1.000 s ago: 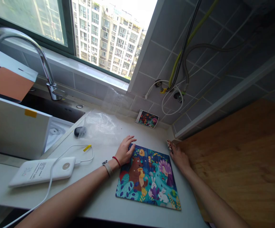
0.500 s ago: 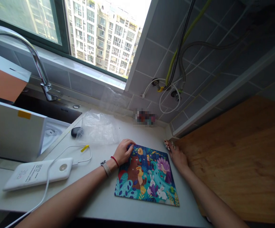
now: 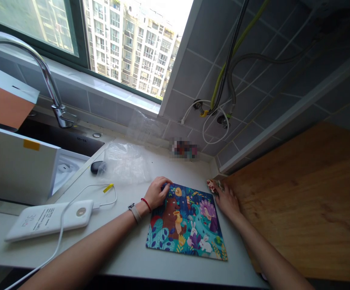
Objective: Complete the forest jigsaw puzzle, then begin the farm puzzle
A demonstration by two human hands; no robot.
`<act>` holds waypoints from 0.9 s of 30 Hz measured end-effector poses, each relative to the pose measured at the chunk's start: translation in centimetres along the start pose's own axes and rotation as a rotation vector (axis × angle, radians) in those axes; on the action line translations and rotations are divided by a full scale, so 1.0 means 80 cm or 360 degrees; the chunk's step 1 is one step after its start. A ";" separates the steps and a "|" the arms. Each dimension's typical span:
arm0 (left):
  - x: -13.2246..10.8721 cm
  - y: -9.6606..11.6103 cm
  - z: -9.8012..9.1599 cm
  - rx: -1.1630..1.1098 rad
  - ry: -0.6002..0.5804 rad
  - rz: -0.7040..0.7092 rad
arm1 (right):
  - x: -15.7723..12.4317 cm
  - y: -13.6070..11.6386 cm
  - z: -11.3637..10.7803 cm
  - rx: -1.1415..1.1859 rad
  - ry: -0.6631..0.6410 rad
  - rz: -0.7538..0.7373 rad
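A colourful picture puzzle, showing a brown bear, white rabbits and a purple peacock, lies flat on the white counter. My left hand is closed at its upper left corner, thumb along the edge and fingers curled over the far side. Just off the upper right corner, my right hand has its fingertips closed on small red-and-white pieces that look like puzzle pieces. How many pieces there are is partly hidden by the fingers.
Crumpled clear plastic and a black mouse lie left of the puzzle. A white power bank with a cable is nearer. A wooden board stands at right; a sink and faucet are far left.
The small pieces at my right fingertips have turned so that more of the red-and-white face shows, and my right fingers have shifted slightly. My left hand stays put.
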State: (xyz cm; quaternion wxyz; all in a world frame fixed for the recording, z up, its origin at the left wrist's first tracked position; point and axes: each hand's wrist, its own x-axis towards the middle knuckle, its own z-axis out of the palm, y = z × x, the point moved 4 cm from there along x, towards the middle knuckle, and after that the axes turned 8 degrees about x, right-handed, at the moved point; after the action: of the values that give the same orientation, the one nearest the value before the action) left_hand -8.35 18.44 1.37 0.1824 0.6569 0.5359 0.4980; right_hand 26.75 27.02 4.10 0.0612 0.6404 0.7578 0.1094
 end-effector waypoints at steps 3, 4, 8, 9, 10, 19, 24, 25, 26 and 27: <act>0.001 -0.003 0.001 -0.0002 0.0008 -0.0009 | -0.003 0.009 0.009 0.0112 0.0103 -0.0086; 0.001 -0.004 0.001 -0.0001 0.0010 -0.0012 | -0.005 0.013 0.012 0.0154 0.0148 -0.0115; 0.001 -0.005 0.001 -0.0012 0.0010 -0.0012 | -0.021 0.022 0.023 0.0365 0.0345 -0.0255; 0.001 -0.004 0.001 -0.0016 0.0009 -0.0009 | -0.027 0.023 0.024 0.0419 0.0406 -0.0299; 0.001 -0.004 0.001 -0.0019 0.0008 -0.0008 | -0.035 0.023 0.025 0.0474 0.0473 -0.0341; 0.001 -0.011 0.003 0.0013 0.0030 -0.0026 | -0.154 0.029 0.025 0.0826 0.0900 -0.0394; 0.000 -0.015 0.003 0.0035 0.0069 -0.0033 | -0.202 0.031 0.043 0.1068 0.0647 -0.0330; 0.000 -0.016 0.003 0.0041 0.0073 -0.0035 | -0.204 0.030 0.045 0.1100 0.0589 -0.0288; 0.000 -0.018 0.003 0.0048 0.0076 -0.0039 | -0.204 0.030 0.046 0.1113 0.0548 -0.0231; 0.001 -0.019 0.003 0.0055 0.0078 -0.0044 | -0.203 0.029 0.045 0.1114 0.0521 -0.0174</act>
State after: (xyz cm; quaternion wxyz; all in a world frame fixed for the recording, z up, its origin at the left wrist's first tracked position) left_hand -8.93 19.14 0.09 0.1648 0.6400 0.5578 0.5022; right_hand 32.61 11.76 0.38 -0.2770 0.5553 0.7820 -0.0584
